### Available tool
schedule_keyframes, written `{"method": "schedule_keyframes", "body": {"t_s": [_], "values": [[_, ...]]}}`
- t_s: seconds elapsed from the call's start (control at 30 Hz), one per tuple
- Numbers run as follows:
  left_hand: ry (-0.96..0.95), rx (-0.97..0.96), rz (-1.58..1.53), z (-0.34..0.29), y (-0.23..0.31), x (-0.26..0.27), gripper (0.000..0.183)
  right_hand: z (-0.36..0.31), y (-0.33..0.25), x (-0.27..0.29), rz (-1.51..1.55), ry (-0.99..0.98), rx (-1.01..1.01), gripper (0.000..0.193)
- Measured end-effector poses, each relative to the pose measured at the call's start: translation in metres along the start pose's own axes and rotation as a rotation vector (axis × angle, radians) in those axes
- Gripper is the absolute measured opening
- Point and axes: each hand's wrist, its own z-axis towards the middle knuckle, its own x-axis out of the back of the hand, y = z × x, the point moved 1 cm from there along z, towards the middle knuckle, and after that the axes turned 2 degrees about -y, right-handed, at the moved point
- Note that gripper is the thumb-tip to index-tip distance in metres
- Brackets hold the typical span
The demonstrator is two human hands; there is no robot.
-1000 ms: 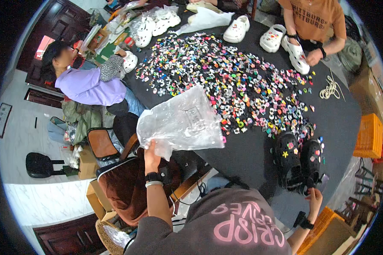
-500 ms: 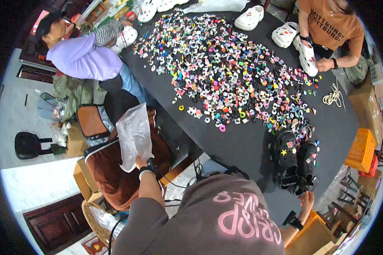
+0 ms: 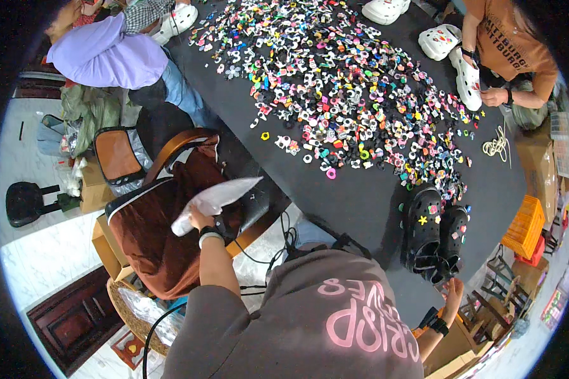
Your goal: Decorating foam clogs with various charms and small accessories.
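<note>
My left hand (image 3: 200,219) grips a translucent white plastic bag (image 3: 227,194), held out over the brown-draped chair. The bag hangs flattened and sideways. At the right of the black table (image 3: 335,208), my right hand (image 3: 451,295) has its fingers closed at the heel end of a pair of black clogs. The left black clog (image 3: 422,221) carries a yellow star and other small charms. Beside it is the right black clog (image 3: 453,232), also with charms. Their heel straps overlap near my fingers, so the exact grip is partly hidden.
A wide heap of colourful shoe charms (image 3: 335,95) covers the table's middle. A co-worker at the far right handles a white clog (image 3: 466,82); another person in a lilac top (image 3: 110,54) sits at left. Cream cord (image 3: 498,146), an orange crate (image 3: 523,223) and a brown-covered chair (image 3: 152,252) lie around.
The plastic bag has swung from hanging upright to lying sideways, pointing right, as my left hand turned and moved slightly. The whole view has shifted a little. My right hand stays by the clogs.
</note>
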Motion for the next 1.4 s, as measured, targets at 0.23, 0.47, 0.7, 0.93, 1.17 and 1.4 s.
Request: {"method": "schedule_keyframes", "body": {"t_s": [0.23,0.47,0.7,0.93,1.17,1.4], "values": [[-0.001,0.114,-0.206,0.006,-0.007,0.015,0.060,0.002,0.004,0.000,-0.066,0.114,0.215,0.040],[-0.415,0.167,-0.180,-0.015,-0.035,-0.058,0.067,-0.004,-0.005,-0.013,-0.122,0.146,0.289,0.045],[-0.337,-0.018,-0.284,-0.039,-0.042,-0.085,0.042,-0.013,-0.041,-0.026,-0.346,0.222,0.487,0.044],[-0.316,-0.195,0.058,-0.003,0.008,-0.030,0.028,-0.017,-0.087,-0.068,-0.509,0.110,0.513,0.045],[-0.096,-0.247,-0.492,0.010,0.115,0.048,0.067,-0.012,-0.108,-0.098,-0.686,0.088,0.658,0.053],[-0.280,-0.877,-1.358,-0.097,0.258,0.215,0.038,-0.019,-0.113,-0.105,-1.014,0.100,0.558,0.048]]}}
